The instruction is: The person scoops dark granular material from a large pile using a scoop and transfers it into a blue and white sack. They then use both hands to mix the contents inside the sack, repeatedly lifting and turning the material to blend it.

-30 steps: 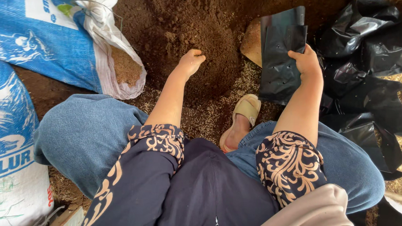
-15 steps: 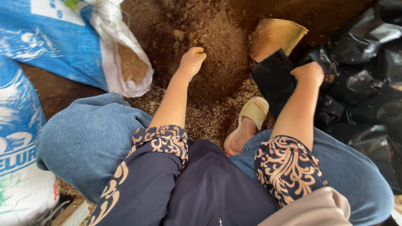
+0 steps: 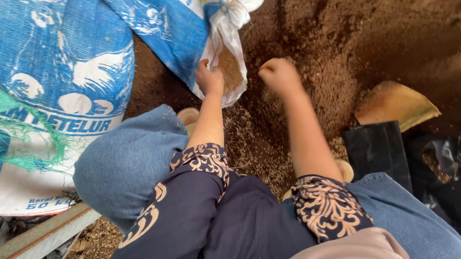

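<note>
Head: left hand (image 3: 210,80) grips blue-white sack (image 3: 157,23).

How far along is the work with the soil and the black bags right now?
Done: a heap of black bags lies at the right, though how many are filled cannot be told. In hand: the left hand is at the mouth of the open blue-and-white sack, and the right hand is closed above the soil pile. Left: an empty-looking flat black bag and much loose soil.

Blue woven sack (image 3: 59,55) with white bird figures; brown soil (image 3: 353,41); black plastic bags (image 3: 378,149); navy sleeves (image 3: 183,206) with tan floral cuffs; blue jeans (image 3: 127,160).
</note>
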